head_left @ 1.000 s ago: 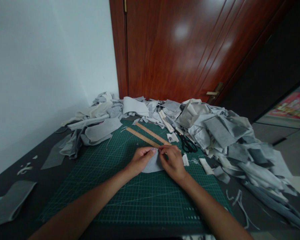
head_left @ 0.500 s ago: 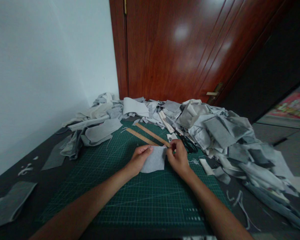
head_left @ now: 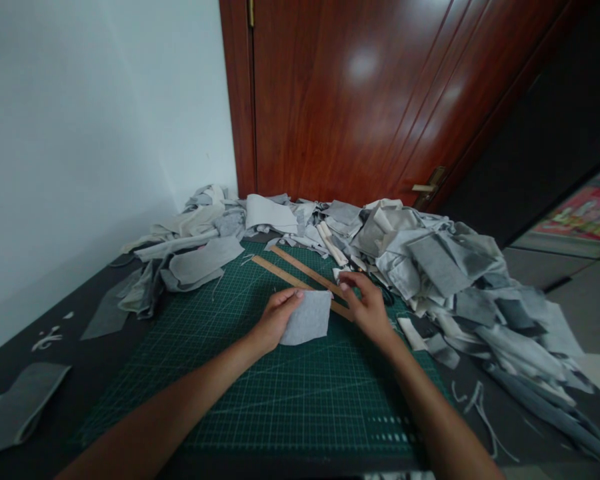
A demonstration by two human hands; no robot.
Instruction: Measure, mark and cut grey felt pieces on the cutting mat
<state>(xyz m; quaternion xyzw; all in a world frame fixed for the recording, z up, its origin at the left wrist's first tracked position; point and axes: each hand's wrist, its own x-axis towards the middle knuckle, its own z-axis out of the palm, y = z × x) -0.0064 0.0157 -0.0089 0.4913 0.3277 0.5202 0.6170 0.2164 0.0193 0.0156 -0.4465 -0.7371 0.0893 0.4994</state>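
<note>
My left hand [head_left: 276,320] pinches a small grey piece of fabric [head_left: 307,319] by its upper left edge, thumb on top. The piece hangs over the green cutting mat [head_left: 260,393]. Just right of the fabric, apart from it, is my right hand [head_left: 367,307], its fingers bent but spread, with nothing visible in them. Two wooden rulers [head_left: 279,272] lie slantwise on the mat behind the fabric and reach toward my right hand. Beyond that hand, black-handled scissors [head_left: 389,297] are mostly hidden.
A big heap of grey and white fabric scraps [head_left: 440,263] runs along the back and right. More scraps [head_left: 205,260] lie at the back left. A folded grey piece [head_left: 23,407] rests on the dark table at left. Behind stands a brown wooden door [head_left: 340,100].
My right hand has let go of the fabric's right edge and moved slightly right, its fingers spreading. The left hand keeps its hold in nearly the same place.
</note>
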